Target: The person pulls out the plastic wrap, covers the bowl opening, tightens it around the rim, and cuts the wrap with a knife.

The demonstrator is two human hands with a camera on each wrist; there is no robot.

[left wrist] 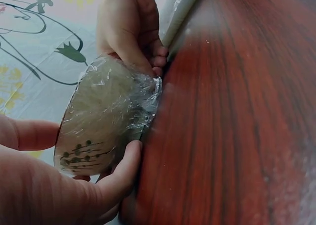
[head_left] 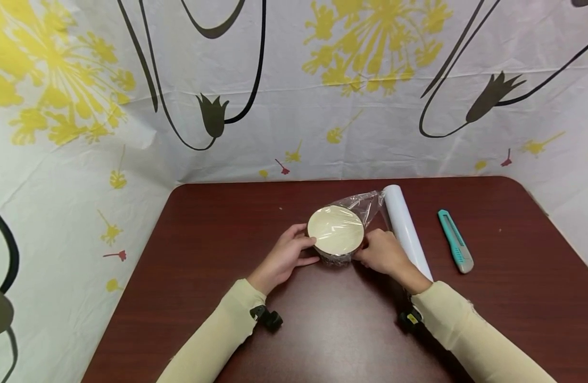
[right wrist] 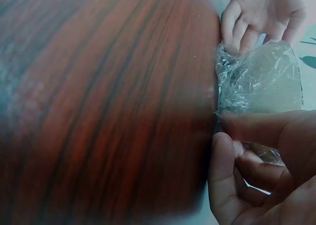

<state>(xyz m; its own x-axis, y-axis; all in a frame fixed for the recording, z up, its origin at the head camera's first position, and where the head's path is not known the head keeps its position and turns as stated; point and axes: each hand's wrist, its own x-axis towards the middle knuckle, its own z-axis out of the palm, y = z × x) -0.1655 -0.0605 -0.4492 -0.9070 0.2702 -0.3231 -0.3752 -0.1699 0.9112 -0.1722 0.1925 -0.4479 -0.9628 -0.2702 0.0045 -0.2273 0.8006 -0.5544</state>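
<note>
A cream bowl [head_left: 336, 231] stands on the table, clear plastic wrap [head_left: 365, 205] stretched over its top and bunched low on its side. In the left wrist view, dark dotted sprigs decorate the bowl's wall [left wrist: 86, 153]. My left hand [head_left: 285, 256] grips the bowl from the left, thumb near the rim, fingers lower down. At the bowl's lower right side, my right hand [head_left: 382, 251] pinches the wrap; in the right wrist view its thumb and fingers [right wrist: 256, 128] meet at the crumpled film [right wrist: 234, 81]. A strip of wrap runs from the bowl's far side to the white roll [head_left: 405, 226].
The roll lies just right of my right hand, partly behind the forearm. Farther right lies a teal utility knife [head_left: 454, 240], its blade not visible. A patterned cloth [head_left: 284, 106] hangs behind the dark red wooden table [head_left: 217, 229].
</note>
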